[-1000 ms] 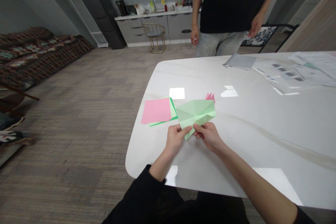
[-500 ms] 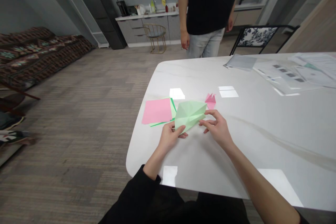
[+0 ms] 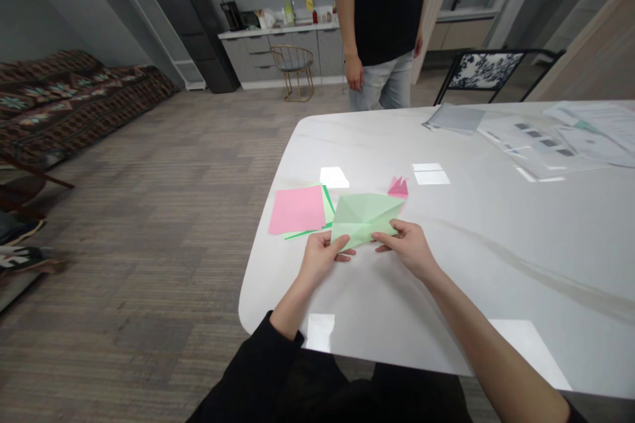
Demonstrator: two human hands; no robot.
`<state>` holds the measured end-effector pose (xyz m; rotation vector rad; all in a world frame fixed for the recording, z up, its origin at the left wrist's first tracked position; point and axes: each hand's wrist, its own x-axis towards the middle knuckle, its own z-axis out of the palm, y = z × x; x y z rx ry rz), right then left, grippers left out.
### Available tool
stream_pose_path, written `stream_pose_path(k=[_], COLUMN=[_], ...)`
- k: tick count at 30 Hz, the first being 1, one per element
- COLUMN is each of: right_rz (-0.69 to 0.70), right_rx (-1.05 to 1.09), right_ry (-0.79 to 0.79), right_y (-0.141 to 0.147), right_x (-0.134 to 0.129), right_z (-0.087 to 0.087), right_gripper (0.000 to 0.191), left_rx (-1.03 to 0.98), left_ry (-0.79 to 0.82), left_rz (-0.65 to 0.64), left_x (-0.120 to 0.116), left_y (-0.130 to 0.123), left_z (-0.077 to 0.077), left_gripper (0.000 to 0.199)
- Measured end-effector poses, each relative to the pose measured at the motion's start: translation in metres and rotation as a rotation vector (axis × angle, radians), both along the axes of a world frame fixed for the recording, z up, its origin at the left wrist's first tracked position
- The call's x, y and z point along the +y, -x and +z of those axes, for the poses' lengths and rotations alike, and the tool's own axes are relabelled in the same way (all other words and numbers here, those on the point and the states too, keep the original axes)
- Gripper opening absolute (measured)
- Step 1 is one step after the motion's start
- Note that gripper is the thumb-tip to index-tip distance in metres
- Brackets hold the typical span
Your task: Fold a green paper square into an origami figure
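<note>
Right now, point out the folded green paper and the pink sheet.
folded green paper (image 3: 364, 217), head view, on its central crease
pink sheet (image 3: 296, 209), head view, on the middle of the sheet

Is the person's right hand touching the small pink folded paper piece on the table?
Apart. The head view shows the right hand holding the pale green folded paper, while the small pink folded piece lies beyond the hand, clear of it.
</note>
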<state>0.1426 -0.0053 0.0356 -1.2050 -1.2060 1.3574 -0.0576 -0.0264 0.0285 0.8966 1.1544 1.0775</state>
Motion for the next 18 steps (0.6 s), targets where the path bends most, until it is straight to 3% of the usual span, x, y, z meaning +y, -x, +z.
stream_pose_path(k=[6, 18], right_rz=[-0.051, -0.011], right_rx=[-0.029, -0.051], right_ry=[0.0, 0.018], right_y=[-0.001, 0.0], right_x=[0.001, 0.003], right_z=[-0.004, -0.002], right_gripper=[0.053, 0.043], left_rx=[-0.004, 0.015], left_ry=[0.014, -0.028], left_rz=[-0.003, -0.009], left_x=[0.001, 0.003], left_y=[-0.002, -0.002], left_z=[0.0, -0.011], left_gripper=[0.041, 0.035])
